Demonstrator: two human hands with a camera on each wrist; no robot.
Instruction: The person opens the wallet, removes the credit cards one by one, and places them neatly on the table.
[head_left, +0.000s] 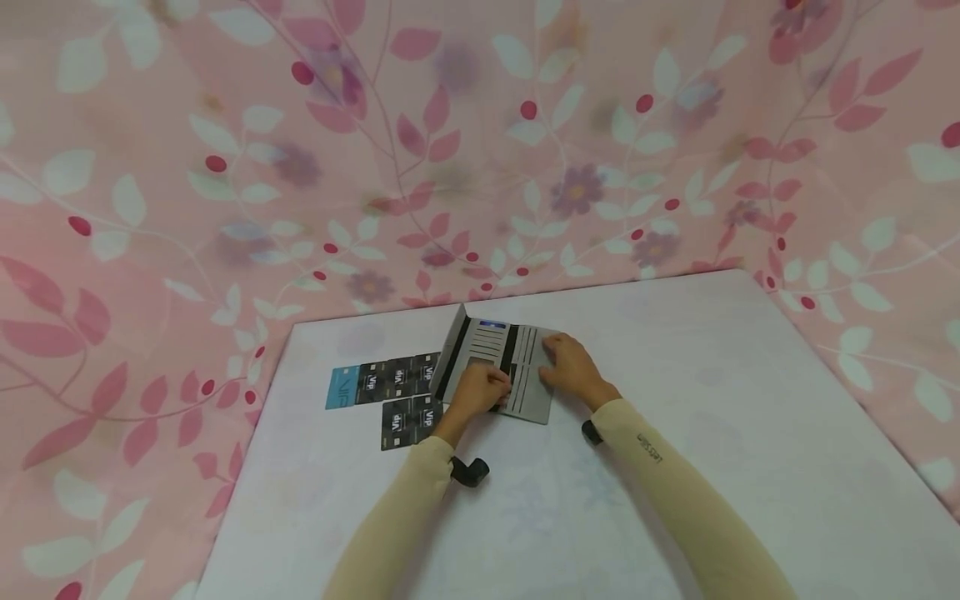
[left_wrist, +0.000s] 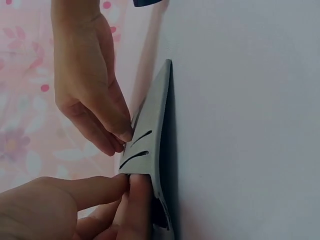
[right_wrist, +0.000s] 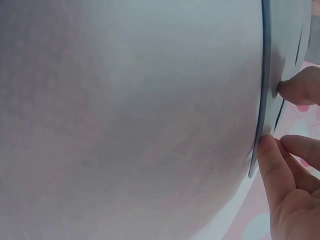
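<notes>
A grey card wallet (head_left: 534, 400) with rows of slots lies unfolded near the table's middle, its left flap raised. Over its lower slots, my left hand (head_left: 474, 392) pinches with thumb and forefinger at a dark card (head_left: 480, 362), mostly hidden by the fingers. In the left wrist view those fingertips are right at the wallet's slotted edge. My right hand (head_left: 573, 367) holds the wallet's right side, thumb on the slotted face and fingers at the border. A blue card (head_left: 492, 324) shows in the wallet's top slot.
Left of the wallet, a light-blue VIP card (head_left: 342, 388) and several black VIP cards (head_left: 397, 423) lie in two rows, partly covered by the wallet's flap and left arm. They rest on a white-covered table (head_left: 712, 400). Pink floral cloth (head_left: 450, 167) hangs behind.
</notes>
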